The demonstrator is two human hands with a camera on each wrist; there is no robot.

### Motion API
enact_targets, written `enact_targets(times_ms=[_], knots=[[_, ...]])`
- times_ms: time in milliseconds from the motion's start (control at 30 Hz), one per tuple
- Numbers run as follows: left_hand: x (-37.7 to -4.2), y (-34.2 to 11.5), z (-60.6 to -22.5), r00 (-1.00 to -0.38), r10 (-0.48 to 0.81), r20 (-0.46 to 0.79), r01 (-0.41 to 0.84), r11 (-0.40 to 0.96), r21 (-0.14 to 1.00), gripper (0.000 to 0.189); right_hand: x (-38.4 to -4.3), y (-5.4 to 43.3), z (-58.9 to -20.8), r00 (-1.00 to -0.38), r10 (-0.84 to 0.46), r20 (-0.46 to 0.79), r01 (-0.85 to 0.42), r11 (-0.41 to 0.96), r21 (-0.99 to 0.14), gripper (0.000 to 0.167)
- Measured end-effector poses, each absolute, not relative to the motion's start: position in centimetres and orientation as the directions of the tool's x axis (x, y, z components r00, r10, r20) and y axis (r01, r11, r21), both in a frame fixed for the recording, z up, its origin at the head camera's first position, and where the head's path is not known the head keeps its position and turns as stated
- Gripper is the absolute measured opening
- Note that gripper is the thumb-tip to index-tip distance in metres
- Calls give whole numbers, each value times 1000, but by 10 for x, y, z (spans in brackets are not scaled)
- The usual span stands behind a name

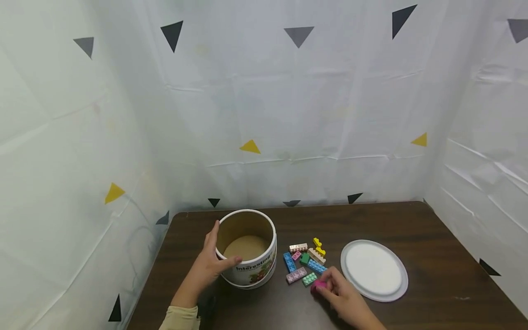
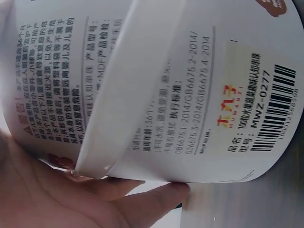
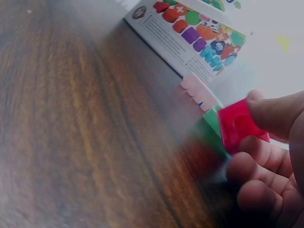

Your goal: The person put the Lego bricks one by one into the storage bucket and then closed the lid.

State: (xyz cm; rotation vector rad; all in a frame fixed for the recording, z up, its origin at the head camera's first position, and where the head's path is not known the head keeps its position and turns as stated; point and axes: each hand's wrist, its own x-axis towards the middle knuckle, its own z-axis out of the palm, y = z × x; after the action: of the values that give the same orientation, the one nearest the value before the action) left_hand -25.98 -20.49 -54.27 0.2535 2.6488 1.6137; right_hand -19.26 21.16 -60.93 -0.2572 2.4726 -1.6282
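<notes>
While the left hand [image 1: 208, 266] grips the open bucket [image 1: 268, 262], the head view shows the right hand [image 1: 348, 300] pinching 1 pink brick [image 1: 319, 285] beside the loose bricks [image 1: 296, 275]. The left wrist view shows the bucket's white handle [image 2: 126, 90]. By the right wrist view, picking up seems in hand; next calls for a firm pinch and a lift clear of the green brick [image 3: 213, 121].
</notes>
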Motion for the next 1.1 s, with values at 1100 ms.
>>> enact_targets(times_ms=[1100], knots=[[-259, -203, -540, -988, 146, 43, 105, 452, 886, 129, -210, 202, -564, -965, -109, -238, 229, 93, -969, 53]])
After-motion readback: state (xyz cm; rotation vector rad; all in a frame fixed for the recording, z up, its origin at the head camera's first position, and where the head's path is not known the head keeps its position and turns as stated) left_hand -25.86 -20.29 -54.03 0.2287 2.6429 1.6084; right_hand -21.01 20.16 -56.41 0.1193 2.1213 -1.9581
